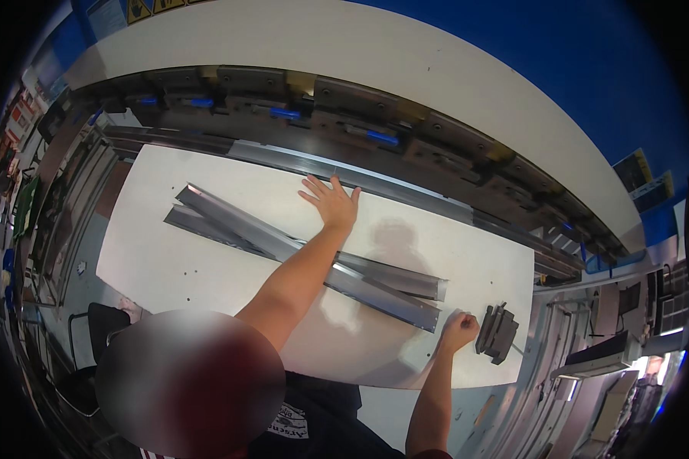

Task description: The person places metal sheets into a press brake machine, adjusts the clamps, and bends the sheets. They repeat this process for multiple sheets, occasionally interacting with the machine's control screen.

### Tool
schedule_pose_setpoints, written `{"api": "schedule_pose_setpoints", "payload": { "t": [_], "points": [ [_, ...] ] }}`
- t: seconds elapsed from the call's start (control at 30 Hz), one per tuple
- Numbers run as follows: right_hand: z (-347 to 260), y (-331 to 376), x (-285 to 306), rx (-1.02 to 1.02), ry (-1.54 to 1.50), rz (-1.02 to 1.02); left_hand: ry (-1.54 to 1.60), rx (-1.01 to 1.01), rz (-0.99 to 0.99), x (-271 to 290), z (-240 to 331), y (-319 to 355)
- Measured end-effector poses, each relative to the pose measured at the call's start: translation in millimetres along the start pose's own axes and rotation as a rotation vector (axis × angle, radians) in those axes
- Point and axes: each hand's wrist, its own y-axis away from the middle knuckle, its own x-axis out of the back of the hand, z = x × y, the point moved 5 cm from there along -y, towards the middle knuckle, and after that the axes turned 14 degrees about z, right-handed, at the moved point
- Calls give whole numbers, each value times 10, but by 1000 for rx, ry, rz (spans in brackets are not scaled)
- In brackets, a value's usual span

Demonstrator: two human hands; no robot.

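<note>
Two hands on a big white sheet

The left hand (331,203) lies open and flat, pressing the sheet (176,268) still; the right hand (459,330), a closed fist, rests near metal strips (375,284).

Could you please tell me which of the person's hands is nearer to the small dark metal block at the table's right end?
Right. The right hand is a closed fist just left of the dark metal block. The left hand lies flat, far off by the machine's edge.
</note>
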Motion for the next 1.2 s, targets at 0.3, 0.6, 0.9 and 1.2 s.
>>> {"api": "schedule_pose_setpoints", "payload": {
  "t": [0.3,0.6,0.9,1.2],
  "points": [
    [-1,-5,-11,-17,-23,-9,-51,8,12,-30,-7,21],
    [-40,-15,-10,18,-4,5,-31,32,12,-34,-10,31],
    [-20,-27,-16,41,-9,14,-17,27,43,-50,3,44],
    [-70,-29,0,32,11,46,13,44,19,-19,18,36]
  ]
}}
